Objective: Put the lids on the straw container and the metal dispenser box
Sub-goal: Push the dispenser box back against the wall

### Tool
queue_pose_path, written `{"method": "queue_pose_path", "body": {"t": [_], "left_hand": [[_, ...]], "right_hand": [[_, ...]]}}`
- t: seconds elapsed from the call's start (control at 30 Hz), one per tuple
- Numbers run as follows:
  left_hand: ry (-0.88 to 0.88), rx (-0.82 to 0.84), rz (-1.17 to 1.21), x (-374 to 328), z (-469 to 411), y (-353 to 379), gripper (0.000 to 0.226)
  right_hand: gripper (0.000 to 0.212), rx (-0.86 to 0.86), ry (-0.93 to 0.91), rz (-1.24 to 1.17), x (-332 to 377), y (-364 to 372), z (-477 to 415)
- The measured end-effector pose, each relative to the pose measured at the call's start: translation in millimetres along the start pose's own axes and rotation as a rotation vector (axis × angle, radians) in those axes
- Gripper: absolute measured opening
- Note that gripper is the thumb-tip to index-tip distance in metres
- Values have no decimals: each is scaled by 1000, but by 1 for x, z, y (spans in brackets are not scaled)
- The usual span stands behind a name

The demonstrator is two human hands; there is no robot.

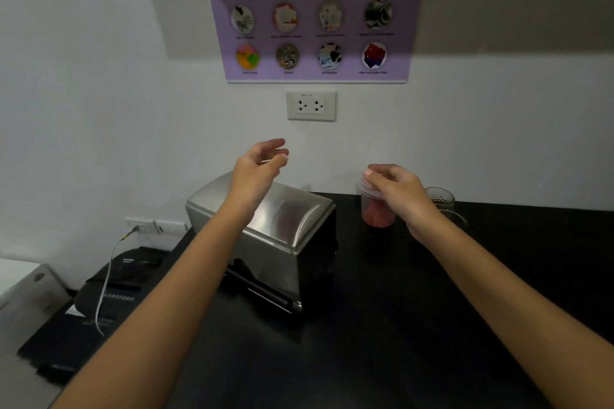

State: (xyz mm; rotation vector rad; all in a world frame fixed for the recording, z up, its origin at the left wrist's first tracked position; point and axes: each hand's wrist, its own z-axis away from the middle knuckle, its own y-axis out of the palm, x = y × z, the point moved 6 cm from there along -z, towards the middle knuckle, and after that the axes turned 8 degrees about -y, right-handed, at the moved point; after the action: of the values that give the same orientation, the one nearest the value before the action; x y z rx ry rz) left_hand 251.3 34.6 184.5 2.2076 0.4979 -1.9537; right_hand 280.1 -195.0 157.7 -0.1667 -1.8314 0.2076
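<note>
A metal dispenser box [285,236] with a domed steel lid on top stands on the black counter [398,325], left of centre. My left hand [259,164] hovers above its back edge, fingers apart, holding nothing. To the right, against the wall, stands a clear plastic straw container [377,212] with red straws inside. My right hand [393,184] rests on its top, fingers curled over the clear lid [365,188] at the rim.
A glass mug [443,202] stands just right of the straw container, behind my right wrist. A black machine [109,289] with a white cable sits lower left, beside the counter. A wall socket [310,105] and a poster hang above.
</note>
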Motion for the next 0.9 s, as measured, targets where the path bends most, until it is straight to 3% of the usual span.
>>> {"method": "queue_pose_path", "body": {"t": [0.3,0.5,0.63,0.77,0.9], "left_hand": [[12,-11,-123,34,-44,-101,23],[-77,-56,-179,74,-63,-150,36],[-212,56,-180,106,-70,-155,51],[-346,201,-76,132,-68,-148,55],[-336,356,-65,142,-65,-139,95]], "right_hand": [[38,24,-26,64,16,75,13],[56,-21,22,152,-18,99,44],[81,34,154,40,-36,112,53],[130,91,187,20,-43,122,63],[135,85,116,92,-48,129,68]]}}
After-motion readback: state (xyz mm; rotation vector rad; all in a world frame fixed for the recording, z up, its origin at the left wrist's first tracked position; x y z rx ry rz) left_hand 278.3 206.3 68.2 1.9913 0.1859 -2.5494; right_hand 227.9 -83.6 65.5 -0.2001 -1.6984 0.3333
